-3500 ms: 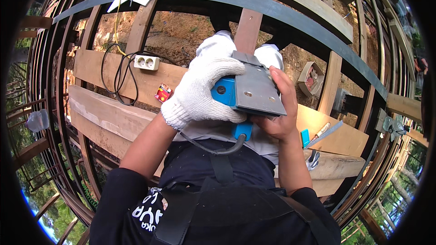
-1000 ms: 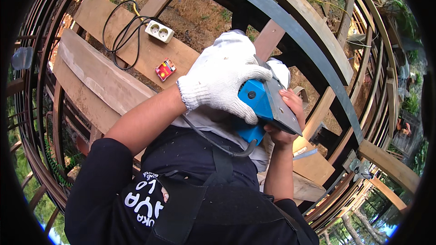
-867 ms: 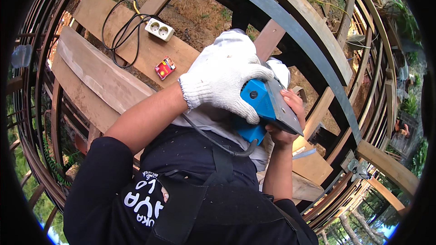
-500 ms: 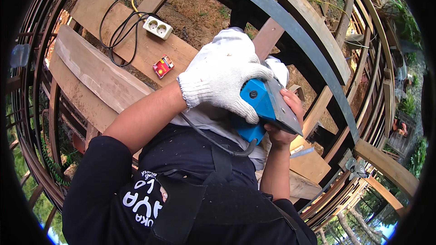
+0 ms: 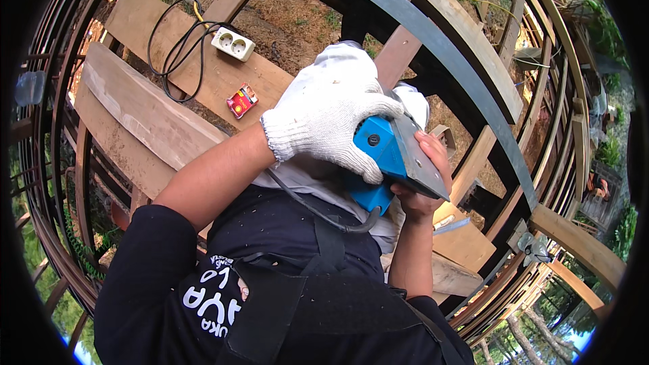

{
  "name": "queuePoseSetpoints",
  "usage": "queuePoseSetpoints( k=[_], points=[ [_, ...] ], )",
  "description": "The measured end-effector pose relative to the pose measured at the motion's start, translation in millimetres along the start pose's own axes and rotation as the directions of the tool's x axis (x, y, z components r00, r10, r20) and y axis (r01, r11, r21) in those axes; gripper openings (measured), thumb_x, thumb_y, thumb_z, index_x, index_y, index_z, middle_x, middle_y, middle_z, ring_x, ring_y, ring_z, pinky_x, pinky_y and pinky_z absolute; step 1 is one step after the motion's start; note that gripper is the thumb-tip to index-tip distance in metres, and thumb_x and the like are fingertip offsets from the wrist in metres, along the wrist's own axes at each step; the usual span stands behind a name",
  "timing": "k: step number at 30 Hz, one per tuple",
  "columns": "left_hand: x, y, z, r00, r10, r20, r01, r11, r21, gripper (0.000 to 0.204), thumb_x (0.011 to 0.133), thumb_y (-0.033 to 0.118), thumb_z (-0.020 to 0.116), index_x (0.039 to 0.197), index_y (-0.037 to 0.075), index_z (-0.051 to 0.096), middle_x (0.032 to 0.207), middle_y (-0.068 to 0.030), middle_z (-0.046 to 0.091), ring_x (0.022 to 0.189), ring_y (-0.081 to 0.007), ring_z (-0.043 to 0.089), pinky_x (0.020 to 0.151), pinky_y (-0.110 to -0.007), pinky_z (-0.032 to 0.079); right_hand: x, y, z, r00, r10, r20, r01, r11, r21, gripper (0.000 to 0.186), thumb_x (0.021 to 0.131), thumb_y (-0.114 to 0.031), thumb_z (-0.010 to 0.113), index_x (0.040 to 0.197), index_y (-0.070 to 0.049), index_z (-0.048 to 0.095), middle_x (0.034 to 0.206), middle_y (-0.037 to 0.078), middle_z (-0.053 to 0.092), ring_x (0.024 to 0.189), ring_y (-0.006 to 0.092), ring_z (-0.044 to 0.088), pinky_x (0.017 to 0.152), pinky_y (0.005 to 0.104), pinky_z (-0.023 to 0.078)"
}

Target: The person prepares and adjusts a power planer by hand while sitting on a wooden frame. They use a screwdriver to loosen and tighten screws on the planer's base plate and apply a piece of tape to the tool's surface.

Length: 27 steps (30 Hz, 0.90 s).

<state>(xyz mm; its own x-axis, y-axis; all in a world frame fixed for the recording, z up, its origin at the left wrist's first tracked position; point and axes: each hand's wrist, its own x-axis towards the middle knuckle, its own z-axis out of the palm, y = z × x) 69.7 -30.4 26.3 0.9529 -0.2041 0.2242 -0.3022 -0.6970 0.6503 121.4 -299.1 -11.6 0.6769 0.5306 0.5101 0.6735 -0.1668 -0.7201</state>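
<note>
My left hand (image 5: 328,125), in a white knitted glove, is wrapped round a blue corded power tool (image 5: 375,145), thumb and fingers on its body and plate edge. The tool is held on its side over my lap, its grey metal base plate (image 5: 416,159) facing right and tilted. My bare right hand (image 5: 426,179) grips the plate and body from the right, fingertips on the plate's face; part of it is hidden behind the tool. The grey cable (image 5: 318,216) runs from the blue housing across my dark shirt.
A white socket strip (image 5: 232,45) with black and yellow cords and a red packet (image 5: 242,100) lie on a board (image 5: 150,30). A long grey metal strip (image 5: 489,103) curves across wooden beams. A pale-handled tool (image 5: 441,226) rests on a plywood piece (image 5: 470,251) at right.
Since the earliest frame the tool has tipped further onto its side and shifted right with both hands, and the view has turned. In the last second hardly anything has moved.
</note>
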Motion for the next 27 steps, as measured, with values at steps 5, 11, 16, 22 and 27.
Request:
queuePoseSetpoints(
  k=[5, 11, 16, 22, 27],
  points=[
    [0.7, 2.4, -3.3, 0.997, -0.038, 0.062, 0.04, 0.998, -0.038, 0.094, 0.057, 0.072, 0.087, 0.129, 0.015, 0.07, 0.119, -0.0128, 0.064, 0.118, -0.0371, 0.06, 0.102, -0.052, 0.042, -2.3, 1.5, -2.1, 1.0, -0.015, 0.016, 0.015, 1.0, -0.009, 0.088, 0.066, -0.06, 0.093, 0.124, 0.0, 0.066, 0.123, 0.021, 0.073, 0.118, 0.037, 0.068, 0.112, 0.0534, 0.045],
    [0.7, 1.5, -1.9, 0.997, -0.046, 0.059, 0.049, 0.997, -0.051, 0.094, 0.056, 0.071, 0.087, 0.13, 0.015, 0.07, 0.119, -0.0135, 0.064, 0.119, -0.0378, 0.059, 0.105, -0.052, 0.041, -0.3, 0.7, 1.8, 1.0, 0.002, -0.007, -0.002, 1.0, 0.021, 0.089, 0.066, -0.061, 0.092, 0.125, 0.0, 0.065, 0.123, 0.02, 0.073, 0.117, 0.0373, 0.069, 0.11, 0.0528, 0.047],
    [2.7, 0.4, -1.7, 0.999, -0.007, 0.032, 0.008, 1.0, -0.022, 0.095, 0.057, 0.073, 0.087, 0.13, 0.014, 0.07, 0.119, -0.0142, 0.064, 0.12, -0.0389, 0.059, 0.106, -0.052, 0.041, -4.0, -1.7, 2.5, 0.999, 0.025, -0.03, -0.024, 1.0, 0.008, 0.09, 0.067, -0.063, 0.091, 0.125, 0.0, 0.065, 0.123, 0.02, 0.073, 0.117, 0.0373, 0.069, 0.109, 0.0521, 0.048],
    [2.4, 0.7, -2.5, 0.997, -0.029, 0.065, 0.032, 0.998, -0.048, 0.095, 0.057, 0.073, 0.087, 0.13, 0.014, 0.07, 0.12, -0.0148, 0.064, 0.122, -0.0402, 0.057, 0.107, -0.053, 0.04, -3.7, 0.0, 3.3, 0.999, -0.016, -0.035, 0.016, 1.0, -0.015, 0.09, 0.067, -0.064, 0.09, 0.124, 0.001, 0.065, 0.122, 0.02, 0.073, 0.115, 0.0374, 0.07, 0.109, 0.0515, 0.049],
    [-1.5, 1.1, -2.1, 0.997, -0.047, 0.057, 0.046, 0.999, 0.009, 0.099, 0.057, 0.073, 0.087, 0.134, 0.013, 0.067, 0.132, -0.0185, 0.06, 0.131, -0.0428, 0.052, 0.112, -0.054, 0.038, -1.0, -0.1, 3.8, 1.0, -0.002, -0.023, 0.002, 1.0, 0.002, 0.09, 0.065, -0.064, 0.091, 0.122, 0.001, 0.066, 0.122, 0.021, 0.074, 0.114, 0.0374, 0.071, 0.108, 0.051, 0.05]
  ],
)
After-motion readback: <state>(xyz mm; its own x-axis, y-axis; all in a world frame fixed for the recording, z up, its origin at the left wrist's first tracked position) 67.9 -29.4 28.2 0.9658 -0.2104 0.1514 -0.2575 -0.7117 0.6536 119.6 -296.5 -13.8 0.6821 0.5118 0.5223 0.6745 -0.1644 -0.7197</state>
